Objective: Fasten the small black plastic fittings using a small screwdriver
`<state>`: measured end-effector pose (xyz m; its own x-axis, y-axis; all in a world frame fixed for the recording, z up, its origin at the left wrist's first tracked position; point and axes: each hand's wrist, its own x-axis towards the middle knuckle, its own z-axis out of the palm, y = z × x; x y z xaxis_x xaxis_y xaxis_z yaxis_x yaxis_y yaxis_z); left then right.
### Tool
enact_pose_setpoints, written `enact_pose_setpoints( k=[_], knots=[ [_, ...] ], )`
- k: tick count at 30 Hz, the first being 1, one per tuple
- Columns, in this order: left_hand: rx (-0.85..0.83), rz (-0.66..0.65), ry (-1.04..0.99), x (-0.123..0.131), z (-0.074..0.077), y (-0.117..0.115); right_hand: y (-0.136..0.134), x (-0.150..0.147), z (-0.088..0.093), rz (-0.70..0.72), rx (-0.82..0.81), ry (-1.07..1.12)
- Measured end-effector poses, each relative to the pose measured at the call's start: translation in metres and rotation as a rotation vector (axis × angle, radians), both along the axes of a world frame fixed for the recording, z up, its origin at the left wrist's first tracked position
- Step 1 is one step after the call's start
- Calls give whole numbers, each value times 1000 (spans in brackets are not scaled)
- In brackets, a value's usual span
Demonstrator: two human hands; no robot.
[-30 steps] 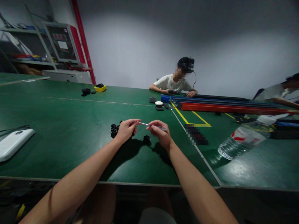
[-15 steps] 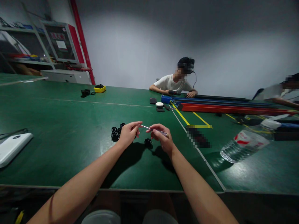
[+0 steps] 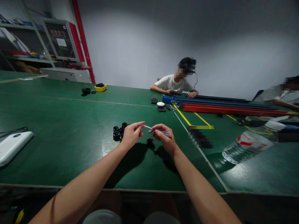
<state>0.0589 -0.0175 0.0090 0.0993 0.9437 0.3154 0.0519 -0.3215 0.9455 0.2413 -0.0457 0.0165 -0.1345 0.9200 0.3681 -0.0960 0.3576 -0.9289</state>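
My right hand (image 3: 164, 136) is closed around the handle of a small screwdriver (image 3: 148, 127), its metal shaft pointing left. At the tip of that shaft, the thumb and forefinger of my left hand (image 3: 132, 133) are pinched together. Whatever sits between them is too small to make out. Below the gap between my hands, a single black plastic part (image 3: 150, 143) rests on the green table. Several similar black parts (image 3: 116, 134) stand clustered just left of my left hand, which partly hides them.
A clear water bottle (image 3: 245, 147) leans at right, near a blurred dark object (image 3: 201, 137). Left lies a white phone-like device (image 3: 15, 147). Farther back are a yellow bin (image 3: 100, 88), long red (image 3: 221, 110) and blue rails, and a person (image 3: 175, 81) seated opposite; another sits far right.
The whole view has shifted slightly, so things appear a little farther right. Both hands keep nearly the same pose, the screwdriver tip still at my left fingertips.
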Motion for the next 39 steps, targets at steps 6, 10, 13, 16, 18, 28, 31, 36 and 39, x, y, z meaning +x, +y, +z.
enact_pose_setpoints(
  k=[6,10,13,16,18,28,31,36,39],
  knots=[
    [-21,28,-33,-1,0,-1,0,1,-3,23,9,3],
    [-35,55,-76,-2,-2,1,-1,1,-3,24,8,-7],
    [-39,66,-79,-2,-2,1,-2,1,-3,15,2,-18],
    [-25,65,-61,-3,-2,0,-1,0,-2,14,-1,-13],
    [-10,64,-43,-3,-1,0,-1,0,-2,18,1,-3],
    [53,49,3,0,-2,0,-1,-2,4,16,14,25],
    [53,51,3,0,-2,0,-1,-2,4,20,12,28],
    [55,44,7,0,-3,-1,0,-3,5,20,7,16],
    [57,34,0,1,-6,2,0,-3,5,21,13,-3]
  ],
)
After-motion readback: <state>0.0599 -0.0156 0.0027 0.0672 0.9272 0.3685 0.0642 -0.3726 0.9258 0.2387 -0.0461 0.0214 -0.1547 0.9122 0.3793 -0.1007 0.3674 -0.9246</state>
